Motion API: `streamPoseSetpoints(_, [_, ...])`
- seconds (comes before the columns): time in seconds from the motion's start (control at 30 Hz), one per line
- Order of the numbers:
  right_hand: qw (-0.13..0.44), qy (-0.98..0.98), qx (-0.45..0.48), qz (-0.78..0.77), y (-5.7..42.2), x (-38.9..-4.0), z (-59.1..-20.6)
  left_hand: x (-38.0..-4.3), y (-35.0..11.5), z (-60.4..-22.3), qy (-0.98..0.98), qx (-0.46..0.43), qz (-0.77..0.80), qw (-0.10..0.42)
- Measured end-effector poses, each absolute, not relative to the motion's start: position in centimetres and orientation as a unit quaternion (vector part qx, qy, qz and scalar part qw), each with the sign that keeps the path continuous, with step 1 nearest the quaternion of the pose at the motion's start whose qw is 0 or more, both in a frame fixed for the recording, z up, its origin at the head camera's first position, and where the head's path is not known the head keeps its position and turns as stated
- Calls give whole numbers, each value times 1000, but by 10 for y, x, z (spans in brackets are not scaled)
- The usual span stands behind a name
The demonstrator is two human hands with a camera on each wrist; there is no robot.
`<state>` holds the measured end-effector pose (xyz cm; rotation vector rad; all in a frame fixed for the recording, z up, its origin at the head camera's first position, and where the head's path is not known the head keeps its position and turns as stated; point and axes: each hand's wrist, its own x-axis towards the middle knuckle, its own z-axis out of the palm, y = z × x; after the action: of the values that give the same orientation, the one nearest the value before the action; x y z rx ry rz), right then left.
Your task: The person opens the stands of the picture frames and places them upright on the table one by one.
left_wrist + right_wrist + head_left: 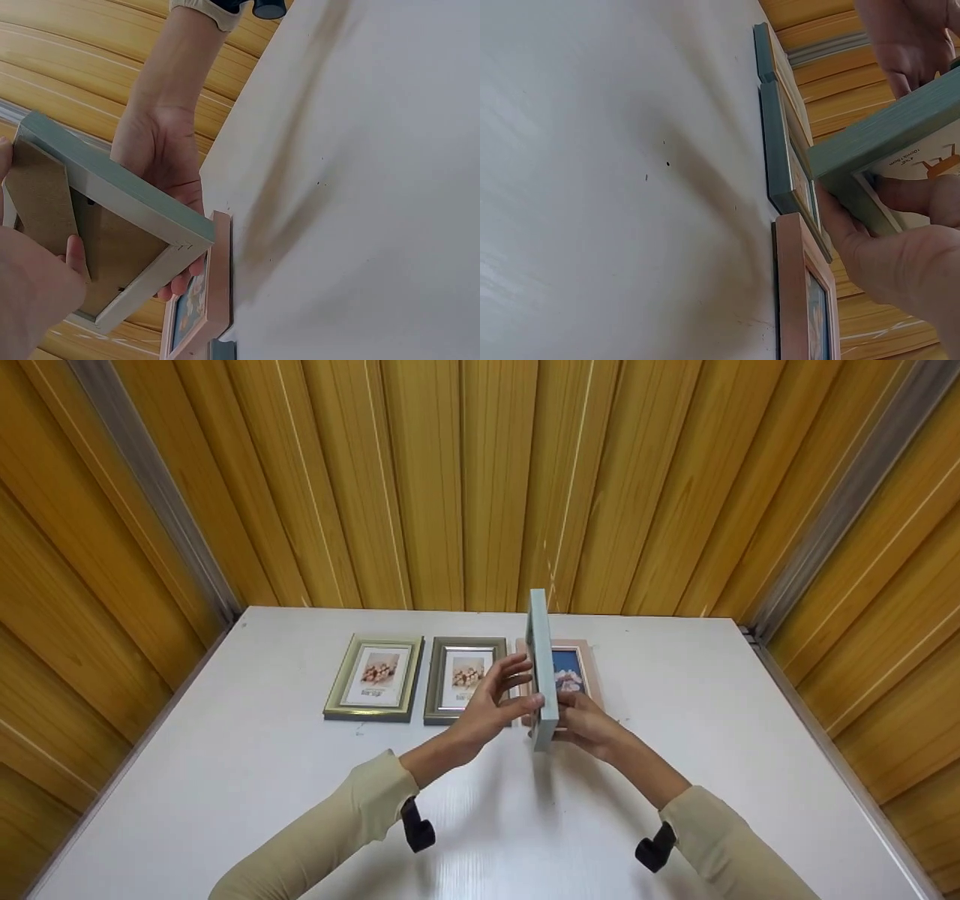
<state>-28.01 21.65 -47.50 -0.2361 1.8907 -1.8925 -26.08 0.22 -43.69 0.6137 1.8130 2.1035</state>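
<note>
A pale blue-green picture frame (544, 667) stands on edge above the white table, held by both hands. Its brown back with a cardboard stand flap (43, 195) faces the left hand. The left hand (484, 709) has its thumb and fingers about that flap; part of the grip falls outside the left wrist view. From the other side, the right hand (589, 724) grips the frame's lower part, its thumb inside the front border in the right wrist view. A printed insert (922, 161) shows on the front.
Behind lie a gold frame (343, 675), a grey-brown frame (433, 682) and a pink frame (589, 660), in a row on the white table (285, 780). The pink one is partly hidden by the held frame. Yellow wood-pattern panels (420, 487) enclose the table's back and sides.
</note>
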Motion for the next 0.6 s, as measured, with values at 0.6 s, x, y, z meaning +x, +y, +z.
streamPoseSetpoints(0.6, [236,684,-75,-687,215,-280,-477,-264,-13,-437,643,159,733,154])
